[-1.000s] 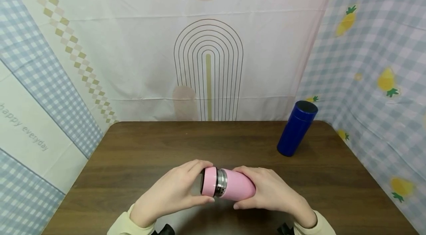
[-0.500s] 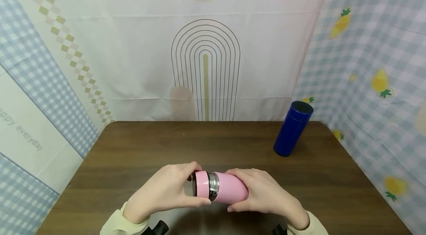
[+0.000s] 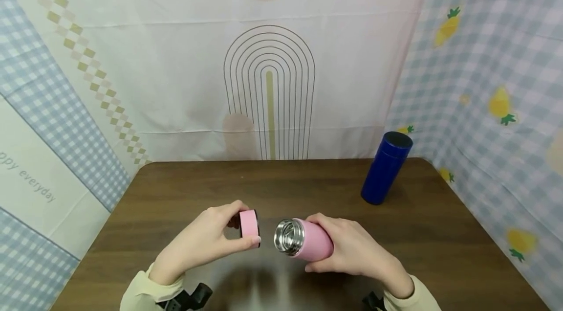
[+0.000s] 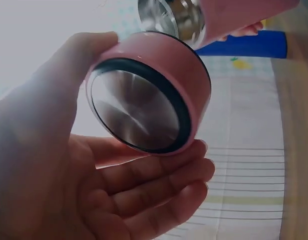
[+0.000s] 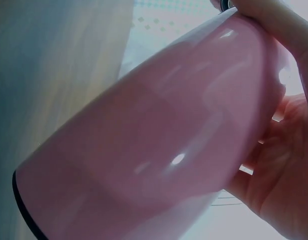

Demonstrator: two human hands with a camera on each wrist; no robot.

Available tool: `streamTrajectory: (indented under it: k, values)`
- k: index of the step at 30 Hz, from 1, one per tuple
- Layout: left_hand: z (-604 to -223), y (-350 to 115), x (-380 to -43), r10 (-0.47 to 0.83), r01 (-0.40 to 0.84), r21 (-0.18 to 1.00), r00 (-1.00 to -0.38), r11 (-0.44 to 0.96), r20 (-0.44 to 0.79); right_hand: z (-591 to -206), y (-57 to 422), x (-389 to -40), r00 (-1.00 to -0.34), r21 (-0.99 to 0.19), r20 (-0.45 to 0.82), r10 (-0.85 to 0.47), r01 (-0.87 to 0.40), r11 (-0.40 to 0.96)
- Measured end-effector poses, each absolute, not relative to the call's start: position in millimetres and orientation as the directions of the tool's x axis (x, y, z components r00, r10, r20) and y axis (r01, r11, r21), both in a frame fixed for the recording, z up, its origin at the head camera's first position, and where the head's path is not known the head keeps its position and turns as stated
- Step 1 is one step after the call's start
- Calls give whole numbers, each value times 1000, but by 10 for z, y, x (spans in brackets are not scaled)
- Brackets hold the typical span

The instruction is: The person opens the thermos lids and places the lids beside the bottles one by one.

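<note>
My left hand [image 3: 208, 235] pinches a pink bottle cap [image 3: 249, 229] between thumb and fingers. In the left wrist view the cap [image 4: 194, 75] shows a shiny metal disc with a dark ring on its end. To its right, apart from the cap, my right hand [image 3: 352, 245] grips the pink thermos bottle [image 3: 314, 241] round its body. The bottle is tilted with its bare steel mouth [image 3: 289, 236] facing left toward the cap. The right wrist view is filled by the bottle's glossy side [image 5: 143, 130], with a dark band at its base.
A blue thermos bottle [image 3: 387, 168] stands at the back right of the brown wooden table [image 3: 211, 184]. Behind the table hangs a pale printed cloth [image 3: 184, 81], and a checked cloth with fruit prints [image 3: 479, 71] hangs on the right.
The cap came off the pink bottle and moved left with my left hand, baring the steel mouth. My right hand keeps its grip on the bottle, whose mouth turned more toward the camera.
</note>
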State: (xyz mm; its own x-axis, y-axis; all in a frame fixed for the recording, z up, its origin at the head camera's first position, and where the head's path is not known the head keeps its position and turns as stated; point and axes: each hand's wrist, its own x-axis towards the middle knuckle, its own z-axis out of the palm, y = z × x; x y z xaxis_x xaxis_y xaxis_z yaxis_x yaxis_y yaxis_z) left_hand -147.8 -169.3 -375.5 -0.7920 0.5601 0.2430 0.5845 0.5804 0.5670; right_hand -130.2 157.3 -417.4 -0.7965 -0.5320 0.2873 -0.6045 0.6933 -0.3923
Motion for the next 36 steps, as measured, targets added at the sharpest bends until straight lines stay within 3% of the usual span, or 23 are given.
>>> streamTrajectory:
  k: [7,12,17,28,36]
  values:
    - [-3816,-1953,-1800,474,549,633,-826,546,307,-4115,1645,-1308,-825,-443,277,-492,-564,697]
    - [-3965,-2276,-2073,326,379,726,-919,574,222,-4057,1730,-1335,-844,-478,290,-452,-537,695]
    - [-4238,-2589,-2296,198,249,679,-968,691,153,-4015,1794,-1357,-855,-497,296,-425,-518,696]
    - [-4613,-2822,-2402,8,6,663,-1000,749,0,-3971,1932,-1399,-874,-511,291,-390,-487,708]
    - [-4680,-2878,-2409,4,-26,654,-999,756,-45,-3936,2039,-1400,-891,-554,288,-350,-453,698]
